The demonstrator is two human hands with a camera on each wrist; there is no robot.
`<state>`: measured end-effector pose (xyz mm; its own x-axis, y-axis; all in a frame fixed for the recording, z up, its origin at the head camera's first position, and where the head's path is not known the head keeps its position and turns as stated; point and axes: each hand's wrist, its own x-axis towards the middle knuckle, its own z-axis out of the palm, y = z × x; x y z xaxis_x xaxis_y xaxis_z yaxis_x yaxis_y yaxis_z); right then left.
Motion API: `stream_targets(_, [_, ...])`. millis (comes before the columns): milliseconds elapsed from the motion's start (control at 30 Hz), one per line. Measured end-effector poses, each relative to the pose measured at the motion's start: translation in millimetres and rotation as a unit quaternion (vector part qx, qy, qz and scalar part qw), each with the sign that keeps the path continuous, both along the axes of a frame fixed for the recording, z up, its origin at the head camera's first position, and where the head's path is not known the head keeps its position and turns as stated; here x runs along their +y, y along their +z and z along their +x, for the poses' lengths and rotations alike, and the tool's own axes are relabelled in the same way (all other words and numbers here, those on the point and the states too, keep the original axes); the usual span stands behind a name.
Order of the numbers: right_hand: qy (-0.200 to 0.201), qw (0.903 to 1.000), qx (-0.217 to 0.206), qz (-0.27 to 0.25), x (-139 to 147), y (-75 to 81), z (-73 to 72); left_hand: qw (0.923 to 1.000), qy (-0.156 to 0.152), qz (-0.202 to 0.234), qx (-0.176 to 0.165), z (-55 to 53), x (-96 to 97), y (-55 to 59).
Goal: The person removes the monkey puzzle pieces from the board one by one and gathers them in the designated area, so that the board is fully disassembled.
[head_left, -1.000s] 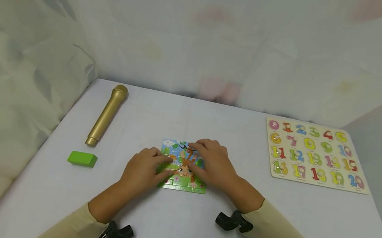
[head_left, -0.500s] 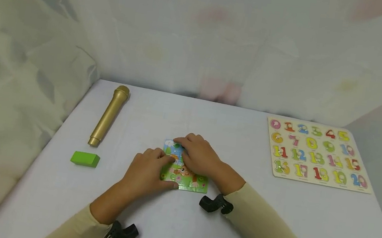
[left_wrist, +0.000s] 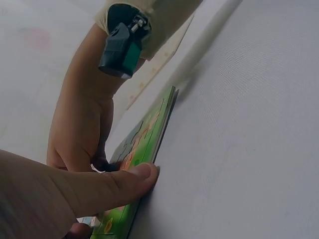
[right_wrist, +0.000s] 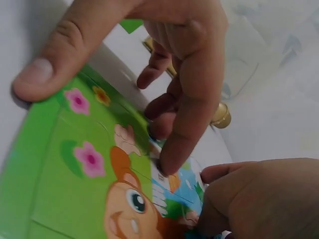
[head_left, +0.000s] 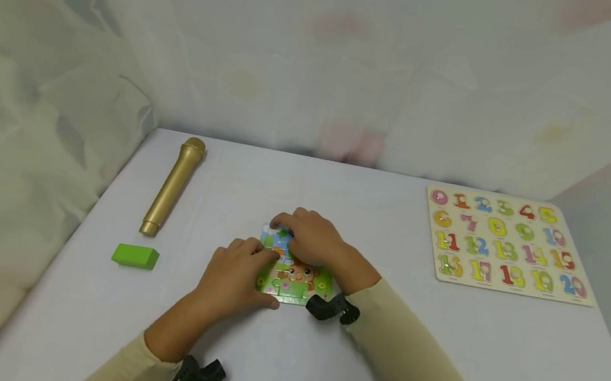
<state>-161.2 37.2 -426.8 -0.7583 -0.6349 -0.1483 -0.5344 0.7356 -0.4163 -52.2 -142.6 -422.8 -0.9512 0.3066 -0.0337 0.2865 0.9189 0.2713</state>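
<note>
A small jigsaw puzzle [head_left: 295, 289] with a cartoon monkey on green grass lies flat at the middle of the table. My left hand [head_left: 233, 277] grips its near left corner: in the left wrist view the thumb [left_wrist: 142, 172] lies along the front edge, and in the right wrist view a bent finger [right_wrist: 179, 149] rests on top. My right hand [head_left: 313, 238] arches over the upper part, fingers bent down onto the picture near the far left corner. Whether its fingertips pinch a piece I cannot tell; the hand hides the puzzle's upper right.
A gold microphone [head_left: 172, 189] lies at the back left, with a green block [head_left: 136, 256] nearer to me. At the right sits a wooden number board [head_left: 512, 247]. Fabric walls [head_left: 275, 70] stand behind the table and to both sides.
My right hand has moved left across the puzzle, from its right side to its upper left. The left thumb has slid from the picture to the front edge.
</note>
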Motion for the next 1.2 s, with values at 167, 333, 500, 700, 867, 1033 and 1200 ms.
stream_targets(167, [0.001, 0.9999, -0.012, 0.006, -2.6, 1.0, -2.5, 1.0, 0.005, 0.005, -0.003, 1.0, 0.2, -1.2])
stream_targets(333, [0.0, 0.9998, -0.018, 0.006, -5.8, 0.9, -2.3, 0.9999, 0.008, 0.01, -0.001, 2.3, 0.2, -2.3])
stream_targets(500, [-0.002, 0.9996, -0.024, 0.012, -7.6, 2.1, -2.0, 0.9999, 0.009, 0.013, 0.001, 3.9, 0.4, -3.5])
stream_targets(700, [-0.002, 0.9987, -0.051, 0.0, -8.2, 4.3, -3.6, 0.9999, 0.005, 0.006, 0.012, 4.6, -0.1, -3.9])
stream_targets(867, [0.013, 0.9969, -0.077, -0.013, -5.0, 5.2, -8.5, 0.9999, 0.003, -0.002, 0.014, 3.8, -0.4, -2.2])
stream_targets(1033, [0.016, 0.9942, -0.104, -0.02, -3.4, 7.7, -10.9, 0.9999, 0.002, -0.001, 0.011, 3.1, -0.7, -1.7])
stream_targets(1200, [0.009, 0.9915, -0.127, -0.025, -3.5, 12.6, -11.8, 0.9999, 0.002, 0.005, 0.009, 2.4, 0.6, -1.3])
